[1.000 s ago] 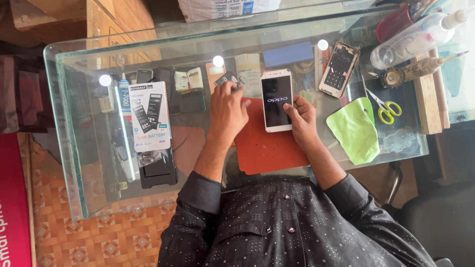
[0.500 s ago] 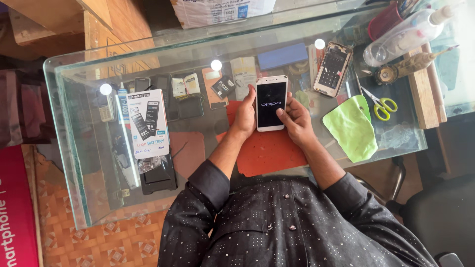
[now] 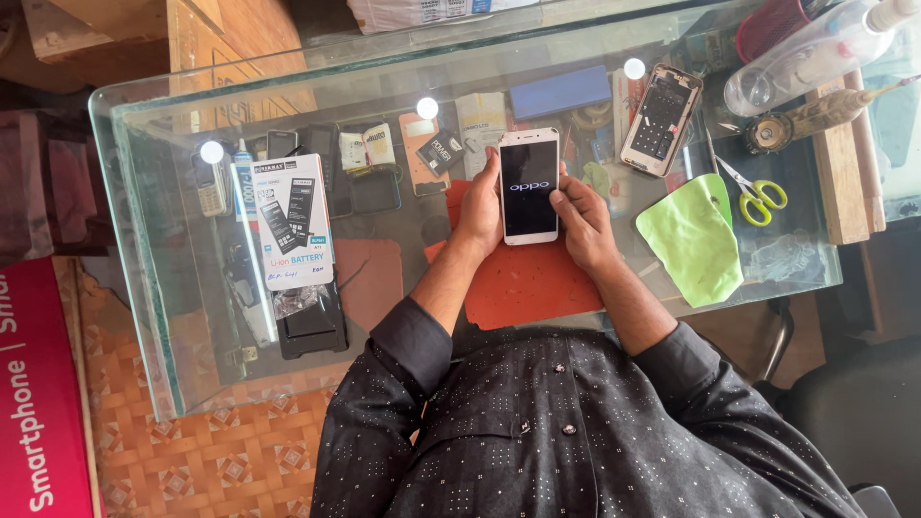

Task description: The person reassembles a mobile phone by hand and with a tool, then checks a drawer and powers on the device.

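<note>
A white smartphone (image 3: 530, 185) with a dark lit screen is held upright between both hands over an orange-red mat (image 3: 526, 283) on the glass table (image 3: 173, 317). My left hand (image 3: 480, 213) grips the phone's left edge. On the phone's right edge rests my right hand (image 3: 581, 219), its thumb lying on the lower screen. Both forearms in dark dotted sleeves reach in from below.
A green cloth (image 3: 693, 238) and yellow-handled scissors (image 3: 758, 197) lie to the right. A second phone in a clear case (image 3: 660, 119) sits beyond. A battery package (image 3: 294, 233) lies on the left. A plastic bottle (image 3: 806, 53) and wooden block (image 3: 842, 173) stand far right.
My left hand came off the table and closed on the phone's left side. The phone is raised between both hands and its screen shows a logo.
</note>
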